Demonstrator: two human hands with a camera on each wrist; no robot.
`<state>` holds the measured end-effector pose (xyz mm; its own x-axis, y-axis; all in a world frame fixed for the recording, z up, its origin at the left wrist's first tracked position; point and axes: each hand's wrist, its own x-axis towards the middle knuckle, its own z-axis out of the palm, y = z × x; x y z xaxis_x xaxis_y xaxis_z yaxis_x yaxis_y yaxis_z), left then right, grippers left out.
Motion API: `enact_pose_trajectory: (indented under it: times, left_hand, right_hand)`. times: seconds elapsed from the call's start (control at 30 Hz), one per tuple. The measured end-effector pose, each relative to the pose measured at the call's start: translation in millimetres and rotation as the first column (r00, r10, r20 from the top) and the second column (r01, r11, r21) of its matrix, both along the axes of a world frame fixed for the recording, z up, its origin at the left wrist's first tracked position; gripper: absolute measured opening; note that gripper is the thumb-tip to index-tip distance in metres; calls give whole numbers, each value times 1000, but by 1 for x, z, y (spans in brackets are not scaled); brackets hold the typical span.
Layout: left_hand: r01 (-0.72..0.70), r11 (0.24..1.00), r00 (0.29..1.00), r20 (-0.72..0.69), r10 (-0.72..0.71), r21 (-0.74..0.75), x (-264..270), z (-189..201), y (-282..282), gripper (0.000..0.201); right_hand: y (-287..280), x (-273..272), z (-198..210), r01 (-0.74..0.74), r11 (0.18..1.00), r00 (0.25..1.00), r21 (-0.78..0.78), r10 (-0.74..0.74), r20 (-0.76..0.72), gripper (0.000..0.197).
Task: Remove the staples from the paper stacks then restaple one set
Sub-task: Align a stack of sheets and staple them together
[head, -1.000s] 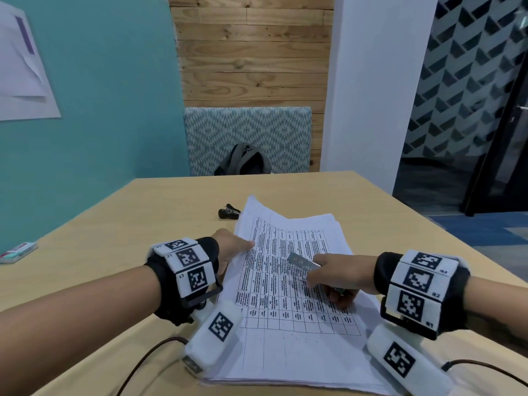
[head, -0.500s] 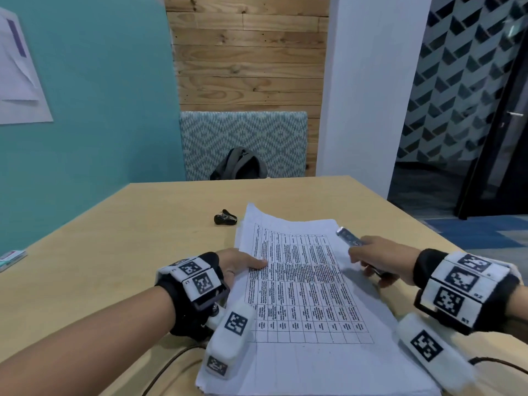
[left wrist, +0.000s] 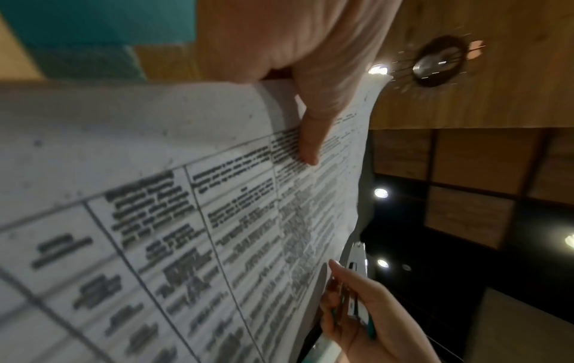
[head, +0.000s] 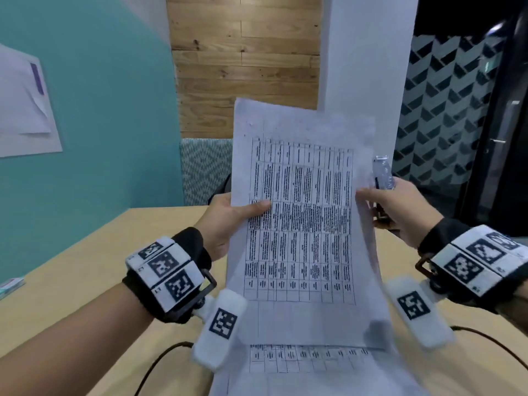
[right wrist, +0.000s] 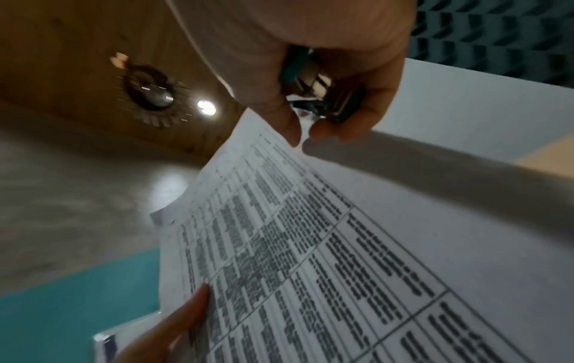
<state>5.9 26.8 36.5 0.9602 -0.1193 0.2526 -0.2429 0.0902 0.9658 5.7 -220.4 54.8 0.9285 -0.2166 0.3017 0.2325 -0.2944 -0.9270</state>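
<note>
A printed paper set (head: 300,224) with a table grid stands upright in the air above the table. My left hand (head: 245,210) pinches its left edge, thumb (left wrist: 310,137) on the printed face. My right hand (head: 380,201) is curled round a silver stapler (head: 384,172) whose nose points up, and its thumb touches the set's right edge. The stapler (right wrist: 320,83) sits in the right palm, apart from the sheets. More printed sheets (head: 314,364) lie flat on the table below. The upper left corner of the held set is too blurred to show a staple.
The wooden table (head: 71,281) runs out to the left, with a small box (head: 10,284) at its left edge. A patterned chair back (head: 205,167) stands behind the table. Cables (head: 160,361) trail from both wrist units across the near edge.
The top paper set went from lying flat to being held upright in both hands. My right hand moved with the stapler to the set's right edge.
</note>
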Motion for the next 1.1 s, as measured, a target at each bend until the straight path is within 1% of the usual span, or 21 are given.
enact_pose_trajectory:
  times: [0.03, 0.07, 0.13, 0.17, 0.2, 0.23, 0.3, 0.37, 0.43, 0.5, 0.57, 0.67, 0.73, 0.8, 0.83, 0.9, 0.93, 0.97, 1.0, 1.03, 1.1]
  left_hand:
    - [-27, 999, 998, 64, 28, -18, -5, 10, 0, 22]
    - [-61, 998, 989, 135, 66, -34, -9, 18, -1, 17]
    - [-139, 988, 949, 278, 151, -63, -18, 30, -3, 13]
    - [-166, 983, 926, 330, 184, -80, -24, 31, -3, 13]
    - [-184, 979, 911, 359, 204, -91, -28, 29, -4, 13]
    - [-198, 976, 906, 364, 216, -87, -30, 23, -3, 15]
    - [-202, 978, 926, 317, 205, -45, -34, 4, -1, 19]
    - [-183, 983, 947, 268, 175, 7, -35, -11, 2, 22]
    - [-185, 982, 949, 263, 172, 24, -34, -9, 2, 23]
    - [-201, 980, 936, 293, 194, -9, -32, 9, 1, 27]
    - [-228, 971, 900, 363, 239, -72, -27, 36, 0, 32]
    - [-281, 936, 790, 502, 351, -212, -22, 73, -3, 16]
    - [-341, 906, 734, 532, 423, -250, -17, 83, -4, 17]
    - [-358, 896, 722, 531, 444, -263, -12, 83, -4, 19]
    - [-360, 896, 721, 532, 444, -260, -11, 82, -5, 18]
    - [-368, 894, 698, 558, 448, -257, -12, 81, -9, 17]
    - [-368, 892, 680, 579, 450, -261, -13, 80, -11, 16]
    - [-369, 891, 662, 599, 451, -263, -14, 80, -13, 16]
    - [-374, 890, 647, 615, 451, -260, -16, 79, -15, 16]
    - [-381, 888, 631, 630, 452, -256, -17, 78, -17, 16]
    - [-388, 886, 595, 665, 452, -256, -20, 75, -20, 16]
  right_hand:
    - [3, -5, 10, 39, 999, 994, -23, -37, 99, 18]
    - [6, -12, 20, 104, 991, 974, -90, -83, 213, 20]
    - [13, -29, 38, 267, 930, 894, -254, -140, 426, 22]
    - [16, -38, 43, 329, 894, 860, -304, -150, 488, 23]
    - [17, -44, 45, 355, 874, 845, -331, -149, 513, 23]
    - [19, -50, 43, 341, 875, 856, -345, -137, 498, 24]
    - [21, -57, 30, 243, 905, 919, -348, -101, 381, 21]
    - [19, -56, 12, 178, 926, 955, -333, -81, 285, 17]
    - [17, -53, 2, 184, 929, 957, -322, -96, 272, 16]
    - [15, -50, 0, 196, 927, 954, -319, -105, 281, 17]
    - [14, -47, 0, 197, 929, 951, -312, -103, 292, 21]
    - [11, -45, -1, 189, 930, 951, -316, -93, 295, 25]
    - [8, -44, -1, 172, 939, 950, -297, -79, 302, 30]
    - [4, -42, 5, 176, 959, 925, -220, -85, 370, 57]
    - [2, -42, 12, 214, 961, 887, -173, -117, 447, 69]
    - [4, -48, 34, 290, 950, 787, -115, -169, 594, 77]
    - [10, -51, 47, 251, 964, 755, -91, -136, 642, 74]
    - [19, -52, 62, 149, 987, 734, -53, -75, 675, 65]
    - [31, -53, 76, 13, 1000, 715, -16, 2, 699, 53]
    - [44, -51, 89, -89, 996, 696, 10, 55, 716, 44]
    - [73, -45, 110, -196, 980, 690, 39, 110, 716, 36]
